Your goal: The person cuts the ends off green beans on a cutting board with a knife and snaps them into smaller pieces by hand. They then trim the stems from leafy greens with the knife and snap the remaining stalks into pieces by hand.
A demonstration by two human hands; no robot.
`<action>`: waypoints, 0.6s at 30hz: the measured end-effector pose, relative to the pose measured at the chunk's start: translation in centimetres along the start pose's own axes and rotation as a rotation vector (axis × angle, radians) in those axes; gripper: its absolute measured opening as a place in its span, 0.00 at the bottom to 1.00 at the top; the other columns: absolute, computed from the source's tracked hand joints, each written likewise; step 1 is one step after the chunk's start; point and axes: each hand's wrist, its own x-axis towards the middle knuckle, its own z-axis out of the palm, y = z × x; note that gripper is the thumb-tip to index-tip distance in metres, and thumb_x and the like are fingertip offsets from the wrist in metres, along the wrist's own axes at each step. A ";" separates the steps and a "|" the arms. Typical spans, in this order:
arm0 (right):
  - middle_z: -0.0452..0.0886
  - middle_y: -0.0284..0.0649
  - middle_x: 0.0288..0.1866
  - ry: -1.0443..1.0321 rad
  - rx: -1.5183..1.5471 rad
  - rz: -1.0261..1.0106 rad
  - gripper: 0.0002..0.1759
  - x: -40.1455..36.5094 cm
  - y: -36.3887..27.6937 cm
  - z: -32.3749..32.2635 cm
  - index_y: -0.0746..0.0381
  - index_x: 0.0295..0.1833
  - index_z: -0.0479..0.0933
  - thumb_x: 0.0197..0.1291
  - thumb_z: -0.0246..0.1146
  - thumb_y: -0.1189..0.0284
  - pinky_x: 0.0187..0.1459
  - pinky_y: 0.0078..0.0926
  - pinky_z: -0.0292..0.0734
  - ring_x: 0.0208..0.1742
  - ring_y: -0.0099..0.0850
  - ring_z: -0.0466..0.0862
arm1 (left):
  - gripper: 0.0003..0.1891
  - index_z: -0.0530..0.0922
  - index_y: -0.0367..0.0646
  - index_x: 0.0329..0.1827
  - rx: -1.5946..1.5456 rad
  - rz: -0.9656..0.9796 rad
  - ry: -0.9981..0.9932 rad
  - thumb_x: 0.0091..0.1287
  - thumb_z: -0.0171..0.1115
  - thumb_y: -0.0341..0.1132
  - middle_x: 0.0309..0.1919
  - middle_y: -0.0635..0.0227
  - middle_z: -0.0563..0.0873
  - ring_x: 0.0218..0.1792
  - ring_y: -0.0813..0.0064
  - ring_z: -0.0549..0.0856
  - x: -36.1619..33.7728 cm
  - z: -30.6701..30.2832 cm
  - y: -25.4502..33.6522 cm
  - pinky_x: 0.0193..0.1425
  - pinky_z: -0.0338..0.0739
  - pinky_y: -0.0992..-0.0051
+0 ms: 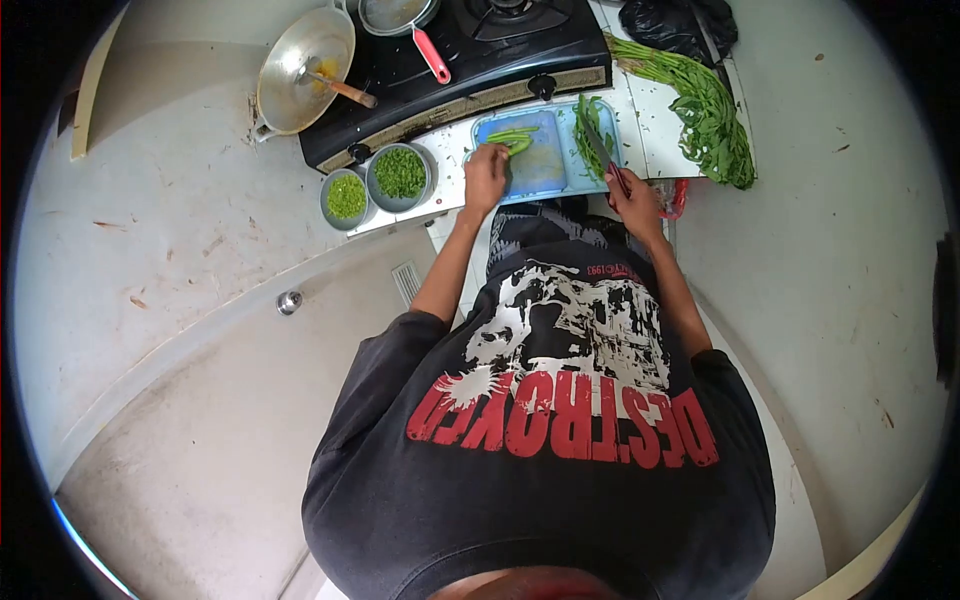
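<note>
My right hand (pixel 635 202) is closed around the handle of a kitchen knife (pixel 597 148). Its blade points away from me over a pile of leafy greens (pixel 583 138) at the right side of a light blue tray (pixel 610 183). At the tray's left side my left hand (pixel 486 176) has its fingers closed at the near end of a few long green pods or stalks (pixel 514 138). These lie across a blue cutting board (pixel 542 165) in the tray. The fingertips partly hide them.
Two grey bowls of chopped greens, a smaller one (pixel 328 208) and a larger one (pixel 427 183), stand left of the tray. Behind is a black gas stove (pixel 440 100) with a red-handled pan (pixel 430 55); a wok (pixel 283 90) sits left. A leafy bunch (pixel 710 125) overhangs the counter's right edge.
</note>
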 end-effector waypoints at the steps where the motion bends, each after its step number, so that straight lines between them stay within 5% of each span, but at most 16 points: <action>1: 0.77 0.32 0.23 -0.006 -0.009 -0.007 0.18 0.0 0.0 0.3 0.66 0.47 0.80 0.75 0.61 0.59 0.27 0.23 0.69 0.24 0.18 0.75 | 0.05 0.83 0.37 0.44 0.061 -0.007 -0.013 0.68 0.61 0.25 0.39 0.52 0.86 0.42 0.50 0.85 -1.0 0.6 -0.5 0.49 0.78 0.58; 4: 0.81 0.39 0.22 -0.035 -0.024 -0.017 0.20 0.4 0.7 1.1 0.66 0.50 0.81 0.74 0.61 0.57 0.31 0.31 0.74 0.25 0.29 0.82 | 0.07 0.84 0.39 0.46 0.139 -0.053 -0.029 0.68 0.62 0.27 0.41 0.53 0.85 0.44 0.50 0.82 -2.7 1.5 -1.1 0.51 0.77 0.57; 9: 0.81 0.39 0.22 -0.077 0.010 -0.042 0.19 0.1 1.4 2.3 0.65 0.49 0.81 0.74 0.62 0.58 0.31 0.32 0.75 0.25 0.30 0.83 | 0.08 0.84 0.38 0.48 0.250 0.018 0.057 0.70 0.63 0.30 0.43 0.55 0.85 0.44 0.54 0.83 -2.3 0.7 0.3 0.51 0.78 0.61; 14: 0.81 0.40 0.22 -0.082 -0.007 -0.062 0.19 -0.1 2.1 2.5 0.66 0.52 0.81 0.74 0.62 0.59 0.30 0.32 0.75 0.24 0.30 0.83 | 0.09 0.84 0.39 0.51 0.001 -0.201 0.311 0.76 0.59 0.32 0.43 0.60 0.86 0.41 0.69 0.86 -2.3 -0.2 -2.7 0.42 0.80 0.70; 18: 0.82 0.40 0.22 -0.097 -0.015 -0.039 0.21 0.1 2.6 2.6 0.67 0.55 0.81 0.73 0.62 0.58 0.31 0.32 0.76 0.24 0.31 0.84 | 0.09 0.84 0.40 0.51 -0.044 -0.305 0.268 0.73 0.64 0.32 0.46 0.60 0.87 0.41 0.69 0.87 -2.6 -1.6 -3.2 0.43 0.81 0.71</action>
